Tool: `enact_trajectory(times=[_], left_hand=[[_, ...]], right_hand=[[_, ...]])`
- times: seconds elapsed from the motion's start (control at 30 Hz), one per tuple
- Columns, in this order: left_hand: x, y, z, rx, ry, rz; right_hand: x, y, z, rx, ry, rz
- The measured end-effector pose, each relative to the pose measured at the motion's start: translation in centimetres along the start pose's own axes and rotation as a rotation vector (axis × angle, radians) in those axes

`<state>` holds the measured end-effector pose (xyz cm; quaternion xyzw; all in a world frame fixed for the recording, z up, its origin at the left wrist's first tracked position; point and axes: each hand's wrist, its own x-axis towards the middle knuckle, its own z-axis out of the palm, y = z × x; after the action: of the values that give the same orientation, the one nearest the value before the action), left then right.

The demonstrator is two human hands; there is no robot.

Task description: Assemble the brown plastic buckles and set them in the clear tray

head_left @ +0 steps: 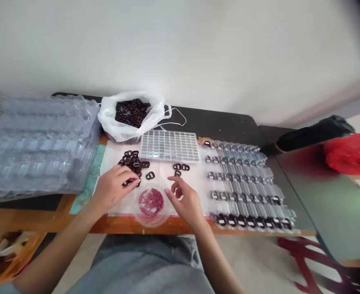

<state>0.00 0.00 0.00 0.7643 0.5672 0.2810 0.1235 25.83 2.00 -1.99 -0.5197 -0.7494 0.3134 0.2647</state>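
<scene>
My left hand [115, 185] rests its curled fingers on the near edge of a heap of small dark rectangular plastic buckles [132, 163]. Whether it holds one is hidden. My right hand [182, 196] hovers with its fingers apart, just below several loose buckles [177, 167]. Between the hands sits a clear round dish [151, 218] holding a tangle of pink wire-like pieces [151, 202]. All of this lies on a white sheet [118, 157]. Beyond it is a clear blister tray with small cells [169, 145].
Clear blister trays [238, 183] with dark pieces in their rows lie to the right. A tall stack of clear trays [35, 143] fills the left. A white plastic bag [130, 114] of dark buckles stands behind. A red bag [351, 153] lies right, beyond the table edge [155, 228].
</scene>
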Motion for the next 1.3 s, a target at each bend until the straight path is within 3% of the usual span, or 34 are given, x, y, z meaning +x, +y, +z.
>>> enact_trajectory(times=[0.1, 0.2, 0.3, 0.47, 0.63, 0.77, 1.0, 1.3], left_hand=[[2.7, -1.0, 2.4, 0.174, -0.123, 0.053], [3.4, -1.2, 4.3, 0.260, -0.198, 0.050], [3.4, -1.1, 5.0, 0.260, -0.276, 0.035], [3.9, -1.1, 4.4, 0.013, -0.306, -0.060], [3.8, -1.2, 2.9, -0.397, -0.238, -0.404], [2.5, 0.2, 1.6, -0.803, -0.210, -0.583], [1.3, 4.1, -0.2, -0.719, -0.213, -0.417], [4.3, 2.4, 0.4, -1.229, -0.415, -0.427]], right_hand=[[0.3, -0.4, 0.4, -0.059, -0.083, 0.002], [0.2, -0.5, 0.6, -0.069, -0.127, 0.007], [0.1, -0.4, 0.7, -0.052, -0.141, 0.051], [0.6, 0.0, 0.6, -0.054, -0.108, 0.025], [1.8, 0.8, 0.1, -0.181, -0.021, -0.014], [2.4, -0.7, -1.0, -0.029, 0.143, -0.111], [3.5, -5.9, -1.0, 0.202, 0.139, -0.333], [5.0, -6.3, -1.3, 0.225, 0.191, -0.295]])
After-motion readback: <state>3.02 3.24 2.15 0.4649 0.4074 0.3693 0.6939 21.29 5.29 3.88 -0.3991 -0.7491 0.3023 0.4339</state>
